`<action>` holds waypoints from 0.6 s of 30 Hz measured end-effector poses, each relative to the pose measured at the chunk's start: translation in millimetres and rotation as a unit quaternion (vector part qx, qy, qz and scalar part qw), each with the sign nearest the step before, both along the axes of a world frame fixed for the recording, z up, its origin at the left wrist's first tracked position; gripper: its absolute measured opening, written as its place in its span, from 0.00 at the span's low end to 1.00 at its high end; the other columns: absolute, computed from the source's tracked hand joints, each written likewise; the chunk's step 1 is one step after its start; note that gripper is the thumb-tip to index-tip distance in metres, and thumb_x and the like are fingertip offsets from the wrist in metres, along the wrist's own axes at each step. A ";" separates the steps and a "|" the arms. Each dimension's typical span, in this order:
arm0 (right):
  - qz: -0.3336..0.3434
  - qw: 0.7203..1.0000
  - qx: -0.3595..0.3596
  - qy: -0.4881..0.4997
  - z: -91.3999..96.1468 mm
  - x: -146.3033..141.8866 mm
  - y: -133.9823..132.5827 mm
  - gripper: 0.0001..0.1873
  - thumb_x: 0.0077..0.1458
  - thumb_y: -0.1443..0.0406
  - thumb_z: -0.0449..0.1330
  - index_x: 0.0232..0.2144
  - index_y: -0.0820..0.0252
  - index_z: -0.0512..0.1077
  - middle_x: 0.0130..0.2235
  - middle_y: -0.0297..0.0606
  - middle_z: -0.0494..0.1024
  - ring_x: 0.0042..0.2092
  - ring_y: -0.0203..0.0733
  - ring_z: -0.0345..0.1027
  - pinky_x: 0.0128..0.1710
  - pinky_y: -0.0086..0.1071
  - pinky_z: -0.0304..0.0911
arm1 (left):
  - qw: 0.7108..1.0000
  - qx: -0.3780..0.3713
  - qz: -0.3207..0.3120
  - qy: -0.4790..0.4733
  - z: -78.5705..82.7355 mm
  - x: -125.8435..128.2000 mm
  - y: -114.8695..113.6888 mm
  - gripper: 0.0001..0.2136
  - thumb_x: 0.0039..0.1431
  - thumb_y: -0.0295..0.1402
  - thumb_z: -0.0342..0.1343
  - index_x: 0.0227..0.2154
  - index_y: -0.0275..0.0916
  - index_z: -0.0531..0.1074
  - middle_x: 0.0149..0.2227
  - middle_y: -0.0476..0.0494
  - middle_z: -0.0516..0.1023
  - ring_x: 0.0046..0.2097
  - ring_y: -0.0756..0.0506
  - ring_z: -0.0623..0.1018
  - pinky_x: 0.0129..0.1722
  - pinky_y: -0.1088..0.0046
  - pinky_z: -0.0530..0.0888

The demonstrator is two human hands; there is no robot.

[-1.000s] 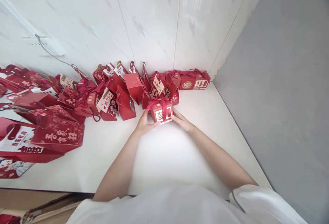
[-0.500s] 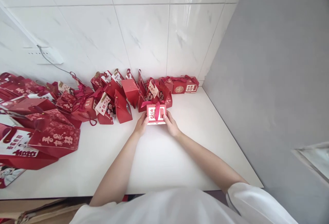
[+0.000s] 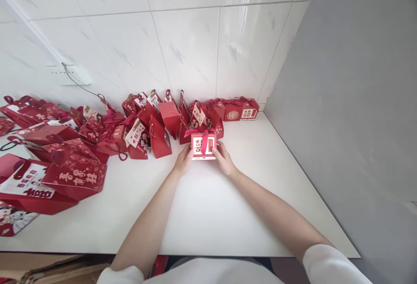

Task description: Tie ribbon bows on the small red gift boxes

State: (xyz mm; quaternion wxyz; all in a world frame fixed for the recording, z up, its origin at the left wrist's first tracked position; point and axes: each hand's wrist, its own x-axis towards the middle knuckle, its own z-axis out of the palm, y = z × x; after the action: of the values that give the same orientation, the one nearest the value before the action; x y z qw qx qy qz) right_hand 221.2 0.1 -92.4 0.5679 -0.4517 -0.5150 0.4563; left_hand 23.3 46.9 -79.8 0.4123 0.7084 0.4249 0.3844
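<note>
Between my two hands is a small red and white gift box (image 3: 208,150) with a dark pink ribbon (image 3: 204,141) tied over it and a large red character on its front. My left hand (image 3: 184,160) grips its left side, and the thumb lies along the front edge. On the other side my right hand (image 3: 224,158) holds the right end, thumb on the front face. Just behind the held box stand red gift boxes with a cream tag (image 3: 199,115). Whether the held box touches the table cannot be made out.
Several red gift boxes (image 3: 76,175) crowd the left of the white table (image 3: 208,214). A short row of ribboned boxes (image 3: 233,112) runs along the tiled wall (image 3: 185,49). A grey panel (image 3: 352,101) bounds the right side. An outlet with a cable (image 3: 70,75) is at left; cardboard (image 3: 42,266) lies below.
The view has shifted slightly, so everything sits a little further right and lower. Both hands keep the same hold on the gift box.
</note>
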 end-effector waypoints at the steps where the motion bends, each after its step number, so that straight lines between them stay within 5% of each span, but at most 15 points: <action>1: 0.003 1.000 0.000 0.005 -0.5 0.2 0.7 0.30 0.58 0.48 0.55 0.58 0.51 0.58 0.59 0.40 0.70 0.59 0.48 0.64 0.59 0.42 0.61 | 1.000 0.001 -0.003 -0.001 -0.2 0.2 0.2 0.30 0.60 0.53 0.46 0.59 0.37 0.62 0.55 0.36 0.73 0.55 0.37 0.73 0.56 0.59 0.68; 18: 0.013 0.998 0.051 0.041 -10.7 3.5 8.6 0.29 0.58 0.52 0.58 0.58 0.51 0.58 0.60 0.42 0.66 0.58 0.49 0.64 0.57 0.46 0.63 | 0.997 0.028 -0.031 -0.064 -5.6 1.4 4.8 0.28 0.62 0.46 0.50 0.60 0.37 0.60 0.58 0.36 0.69 0.56 0.37 0.71 0.56 0.60 0.67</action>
State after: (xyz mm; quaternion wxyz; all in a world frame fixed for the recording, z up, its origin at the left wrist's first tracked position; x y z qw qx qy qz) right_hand 224.7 8.7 -103.1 0.6049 -0.3962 -0.5201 0.4546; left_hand 24.7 51.7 -85.4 0.4302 0.7066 0.3647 0.4274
